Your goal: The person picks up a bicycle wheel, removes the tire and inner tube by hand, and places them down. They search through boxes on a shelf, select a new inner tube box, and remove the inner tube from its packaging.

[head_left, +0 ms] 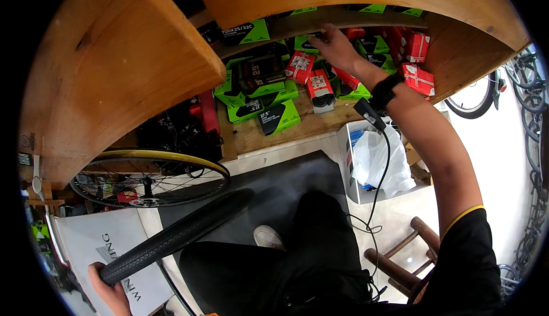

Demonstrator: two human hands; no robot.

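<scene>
In the head view, my left hand [110,290] is low at the left, fingers curled round one end of a black tyre [171,239] with a patterned tread. I have it firmly there, and the tyre slants from my grip up and to the right, over a dark mat [303,173]. Below my hand's end of it lies a white carton [86,239].

My right hand [338,50] is stretched up into a wooden shelf [320,124]. Its thumb and forefinger stand partly apart with nothing to be seen between them; the other fingers are mostly hidden, and I can't tell whether any fingertip touches a box. Nearest to it is a green-and-black box [306,43]. More green-and-black boxes lie to the left, some stacked, and red-and-white boxes [319,87] lean just below my hand, with others to its right.

A black strap [385,91] circles my right wrist, and a cable [384,170] hangs near it. Under the shelf, a spoked wheel [147,189] lies beyond the tyre, while an open white box [347,164] holding a plastic bag [380,164] sits to the right, behind a wooden stool [394,270].
</scene>
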